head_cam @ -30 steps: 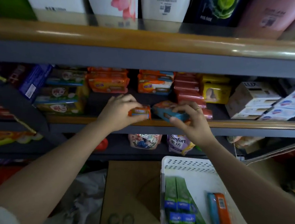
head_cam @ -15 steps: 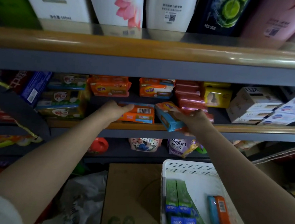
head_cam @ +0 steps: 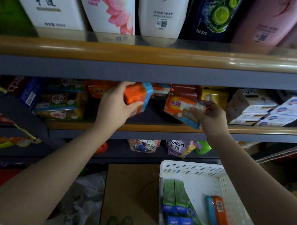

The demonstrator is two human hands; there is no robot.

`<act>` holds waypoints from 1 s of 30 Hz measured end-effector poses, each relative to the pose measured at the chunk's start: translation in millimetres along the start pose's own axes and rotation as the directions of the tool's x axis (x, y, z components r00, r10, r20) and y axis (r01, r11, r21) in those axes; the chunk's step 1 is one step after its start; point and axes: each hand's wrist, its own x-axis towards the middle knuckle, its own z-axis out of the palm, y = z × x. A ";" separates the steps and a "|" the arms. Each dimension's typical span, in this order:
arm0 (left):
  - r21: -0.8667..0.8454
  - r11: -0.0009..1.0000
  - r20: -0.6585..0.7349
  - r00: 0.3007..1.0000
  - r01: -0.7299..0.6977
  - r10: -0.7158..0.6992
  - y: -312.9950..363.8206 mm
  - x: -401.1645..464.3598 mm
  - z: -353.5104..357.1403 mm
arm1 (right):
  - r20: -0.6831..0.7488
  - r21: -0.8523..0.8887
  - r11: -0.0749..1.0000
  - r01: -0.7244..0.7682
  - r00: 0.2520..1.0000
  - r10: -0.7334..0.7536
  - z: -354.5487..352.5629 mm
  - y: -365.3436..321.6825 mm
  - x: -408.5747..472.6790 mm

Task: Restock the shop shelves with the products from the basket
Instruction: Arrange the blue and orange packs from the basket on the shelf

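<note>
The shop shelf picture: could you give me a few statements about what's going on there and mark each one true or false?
1. The left hand grips an orange soap pack. True.
2. The right hand is empty. False: it holds an orange and white pack at the middle shelf.
3. The white basket is empty. False: green boxes and an orange and blue pack lie in it.
4. Tall bottles stand on the shelf above. True.
5. The LUX boxes sit left of both hands. False: they are to the right.

2 bare arms raised, left hand [head_cam: 115, 106] gripping, right hand [head_cam: 213, 117] pinching (fingers curled)
</note>
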 end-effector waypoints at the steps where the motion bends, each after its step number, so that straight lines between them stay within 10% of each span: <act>1: 0.140 0.979 0.017 0.989 -0.150 0.149 0.0 -1.7 -0.5 | -0.009 0.011 1.000 -0.010 1.000 0.010 1.5 0.0 1.4; 6: 0.492 0.692 0.239 0.846 -0.528 0.476 -28.0 -10.7 17.8 | 0.015 -0.037 0.999 0.002 1.000 -0.001 12.6 0.6 6.6; 14: 0.241 0.906 0.404 0.885 -0.347 0.231 -36.4 -31.6 28.4 | 0.044 -0.295 0.953 0.070 0.997 -0.060 52.6 -3.6 17.7; 18: 0.047 0.996 0.310 0.946 0.081 -0.092 -41.5 -8.8 25.8 | 0.112 -0.341 0.932 0.123 0.990 -0.090 62.6 -9.9 25.4; 22: 0.206 0.916 0.510 0.762 0.343 -0.400 -52.0 25.1 33.8 | 0.163 -0.417 0.873 0.253 0.966 -0.202 66.4 -10.5 33.7; 30: 0.323 0.896 0.665 0.602 0.304 -0.443 -57.6 43.8 33.0 | 0.210 -0.641 0.623 0.448 0.883 -0.419 82.0 0.0 56.9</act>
